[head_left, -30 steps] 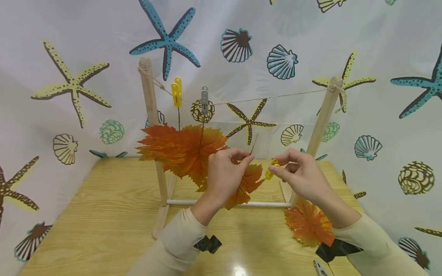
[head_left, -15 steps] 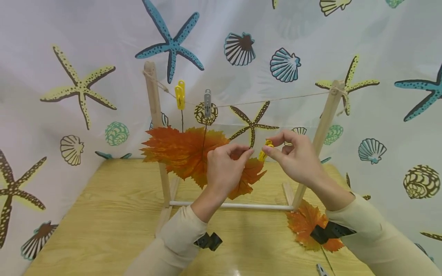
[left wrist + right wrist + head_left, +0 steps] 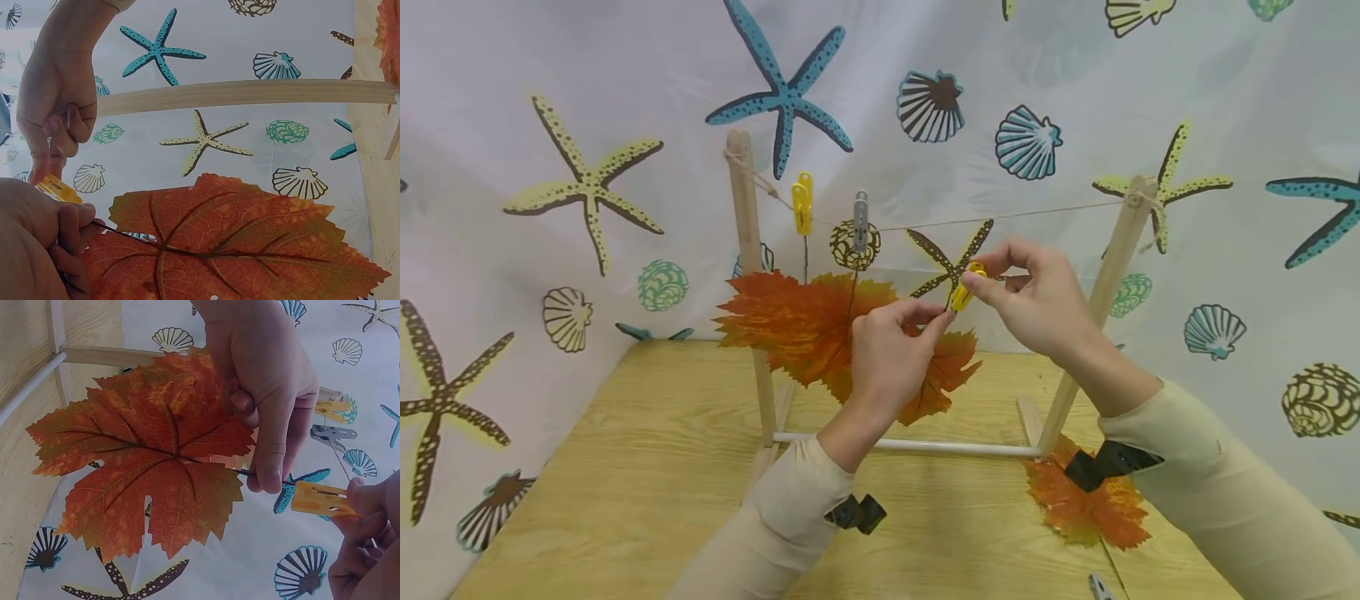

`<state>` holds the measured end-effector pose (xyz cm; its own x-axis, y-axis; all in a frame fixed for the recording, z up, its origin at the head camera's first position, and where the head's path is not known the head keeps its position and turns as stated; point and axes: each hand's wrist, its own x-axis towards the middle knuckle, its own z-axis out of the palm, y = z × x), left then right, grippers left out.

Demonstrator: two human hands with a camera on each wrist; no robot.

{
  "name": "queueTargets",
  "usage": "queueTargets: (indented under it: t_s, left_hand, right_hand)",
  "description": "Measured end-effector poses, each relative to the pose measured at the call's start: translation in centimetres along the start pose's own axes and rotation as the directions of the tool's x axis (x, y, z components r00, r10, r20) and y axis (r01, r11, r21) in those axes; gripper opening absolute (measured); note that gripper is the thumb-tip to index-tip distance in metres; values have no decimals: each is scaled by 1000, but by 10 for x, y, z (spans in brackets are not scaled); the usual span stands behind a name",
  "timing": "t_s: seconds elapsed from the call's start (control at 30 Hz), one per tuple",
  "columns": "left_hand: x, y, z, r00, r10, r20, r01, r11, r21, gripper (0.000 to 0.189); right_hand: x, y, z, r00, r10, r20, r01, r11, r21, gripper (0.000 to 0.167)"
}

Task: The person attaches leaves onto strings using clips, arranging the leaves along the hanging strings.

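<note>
My left hand (image 3: 887,358) pinches the dark stem of an orange-red artificial maple leaf (image 3: 952,362), which hangs below the fingers. Between thumb and fingertips of my right hand (image 3: 1037,300) is a yellow clothespin (image 3: 964,292). Its jaw end lies against the stem's top, just above the left fingertips; the right wrist view shows the clothespin (image 3: 320,499) lined up with the stem. Whether it grips the stem I cannot tell. Both hands are below the twine (image 3: 1045,212). Left of them, a yellow clothespin (image 3: 802,208) and a grey clothespin (image 3: 861,221) hold hanging leaves (image 3: 797,321) by their stems.
Two wooden posts, left (image 3: 747,200) and right (image 3: 1112,275), carry the twine, with a white rod (image 3: 955,448) between them lower down. Another maple leaf (image 3: 1086,500) and a grey clothespin (image 3: 1101,587) lie on the wooden table (image 3: 647,500) at right. A patterned curtain hangs behind.
My right hand has moved up and left, bringing the yellow clothespin to the stem's top. The left hand has risen slightly with the leaf. The head view has shifted a little.
</note>
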<state>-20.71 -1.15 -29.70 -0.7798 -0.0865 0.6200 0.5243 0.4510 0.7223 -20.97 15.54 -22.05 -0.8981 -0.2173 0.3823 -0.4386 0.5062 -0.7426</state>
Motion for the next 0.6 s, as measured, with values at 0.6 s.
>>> queueTargets:
  t_s: [0.6]
  left_hand:
    - [19,12,-13,998,29,-55,-31,999,-19,19]
  right_hand:
    - [20,-39,-8,998,-54,-30,54,999,-1,19]
